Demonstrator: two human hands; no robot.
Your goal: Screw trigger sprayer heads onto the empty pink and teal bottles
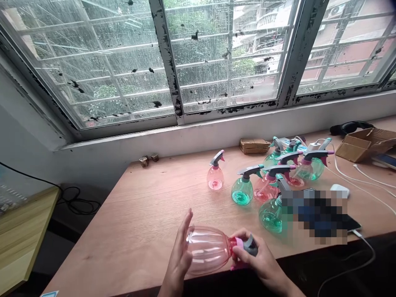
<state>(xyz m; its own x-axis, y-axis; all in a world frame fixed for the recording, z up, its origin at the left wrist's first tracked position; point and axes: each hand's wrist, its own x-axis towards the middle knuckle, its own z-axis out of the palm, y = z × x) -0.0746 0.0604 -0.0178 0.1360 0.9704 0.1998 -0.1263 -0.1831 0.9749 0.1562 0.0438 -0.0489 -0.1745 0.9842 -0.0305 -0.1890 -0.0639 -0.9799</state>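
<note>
A clear pink spray bottle [208, 247] lies on its side in the air near the table's front edge, its neck pointing right. My right hand [258, 258] is closed round the pink collar and grey spray head, fingers wrapped about them. At the other end, my left hand [180, 251] is open, with its fingers stretched up and its palm against the bottle's base. Beyond them, a smaller-looking pink spray bottle [215, 177] stands upright on the table, near a green spray bottle [242, 190].
Several more green and pink spray bottles cluster at the right, with another green spray bottle [271, 216] in front. Behind them are a brown cardboard box [255, 146], an open carton [366, 142], headphones [352, 126], white cables and a white case [339, 190]. A window spans the back.
</note>
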